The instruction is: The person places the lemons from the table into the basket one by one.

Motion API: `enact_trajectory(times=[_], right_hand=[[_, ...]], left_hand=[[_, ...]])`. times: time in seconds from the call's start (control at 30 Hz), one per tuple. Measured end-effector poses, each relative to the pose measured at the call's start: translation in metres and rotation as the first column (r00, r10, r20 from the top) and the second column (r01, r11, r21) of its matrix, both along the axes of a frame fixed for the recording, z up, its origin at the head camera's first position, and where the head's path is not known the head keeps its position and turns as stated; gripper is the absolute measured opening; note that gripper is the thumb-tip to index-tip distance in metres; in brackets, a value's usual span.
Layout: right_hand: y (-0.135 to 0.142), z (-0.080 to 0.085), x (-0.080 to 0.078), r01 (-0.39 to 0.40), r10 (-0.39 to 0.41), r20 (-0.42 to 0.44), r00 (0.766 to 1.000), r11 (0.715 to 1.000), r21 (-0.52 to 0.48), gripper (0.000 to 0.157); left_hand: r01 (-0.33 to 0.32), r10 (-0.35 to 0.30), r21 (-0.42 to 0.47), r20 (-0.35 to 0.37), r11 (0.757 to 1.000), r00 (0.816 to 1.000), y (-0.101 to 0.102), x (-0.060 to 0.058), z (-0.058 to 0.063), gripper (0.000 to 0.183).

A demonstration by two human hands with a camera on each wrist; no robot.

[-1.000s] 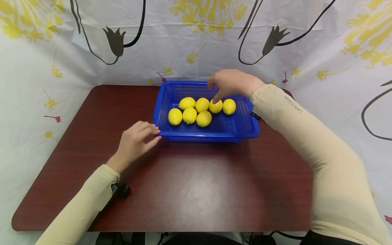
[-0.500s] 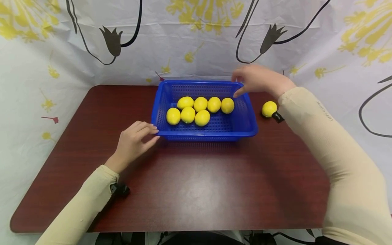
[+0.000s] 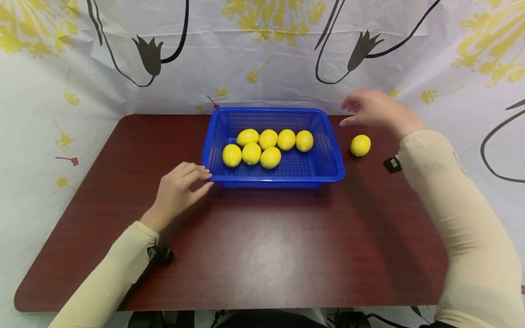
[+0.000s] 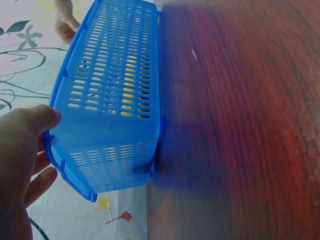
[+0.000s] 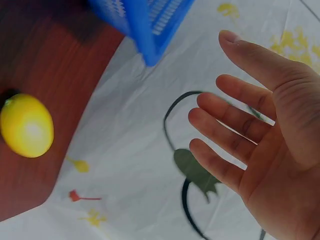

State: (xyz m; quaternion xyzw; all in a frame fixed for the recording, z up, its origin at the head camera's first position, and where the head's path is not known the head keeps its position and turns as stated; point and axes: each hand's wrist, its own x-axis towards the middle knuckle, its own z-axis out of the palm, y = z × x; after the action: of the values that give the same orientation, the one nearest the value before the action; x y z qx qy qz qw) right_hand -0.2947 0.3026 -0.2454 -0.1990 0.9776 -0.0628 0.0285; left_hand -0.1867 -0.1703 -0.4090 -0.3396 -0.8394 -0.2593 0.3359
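Observation:
My left hand [image 3: 180,191] grips the front left corner of a blue perforated plastic basket [image 3: 279,179]. In the left wrist view the thumb [image 4: 47,119] lies over the rim and the other fingers are on its far side. Several yellow lemons [image 3: 251,153] sit in two rows inside the basket. A single lemon [image 3: 360,146] lies on the table to the right of it. Above and behind that lemon, my right hand [image 3: 375,109] hovers with nothing in it. Its fingers are spread and slightly bent in the right wrist view, apart from lemon and basket.
The dark red-brown wooden table [image 3: 262,246] has rounded corners. A white cloth [image 3: 270,54] with yellow and grey plant prints hangs right behind its back edge and at both sides. Black wrist devices [image 3: 392,165] sit on both sleeved forearms.
My right hand has moved from above the lemons in the basket out past its right edge. The single lemon, hidden earlier by the forearm, now shows. The left hand stays on the basket corner.

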Motion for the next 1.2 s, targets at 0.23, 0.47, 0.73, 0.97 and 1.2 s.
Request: enact_trajectory(times=[0.23, 0.47, 0.73, 0.97, 1.2], right_hand=[[0.022, -0.014, 0.0, 0.068, -0.067, 0.062, 0.996, 0.998, -0.01, 0.051], [0.044, -0.037, -0.003, 0.106, -0.106, 0.098, 0.99, 0.994, 0.004, 0.053], [0.068, -0.072, -0.014, 0.073, -0.079, 0.107, 0.991, 0.996, 0.059, 0.049], [0.076, -0.09, -0.011, 0.047, -0.051, 0.067, 0.996, 0.997, 0.057, 0.05], [0.076, -0.1, -0.002, 0.122, -0.129, 0.1, 0.987, 0.99, 0.074, 0.058]], left_hand=[[-0.003, 0.003, 0.001, -0.002, 1.0, 1.0, 0.0, 0.001, 0.001, 0.027], [0.0, 0.0, -0.002, 0.005, 1.0, 1.0, 0.0, 0.001, 0.002, 0.025], [-0.002, 0.002, -0.006, 0.013, 1.0, 1.0, -0.001, 0.002, 0.002, 0.026], [-0.003, 0.003, -0.011, 0.018, 1.0, 1.0, 0.0, 0.002, 0.002, 0.026], [-0.005, 0.006, -0.02, 0.023, 1.0, 1.0, 0.0, 0.002, 0.003, 0.023]])
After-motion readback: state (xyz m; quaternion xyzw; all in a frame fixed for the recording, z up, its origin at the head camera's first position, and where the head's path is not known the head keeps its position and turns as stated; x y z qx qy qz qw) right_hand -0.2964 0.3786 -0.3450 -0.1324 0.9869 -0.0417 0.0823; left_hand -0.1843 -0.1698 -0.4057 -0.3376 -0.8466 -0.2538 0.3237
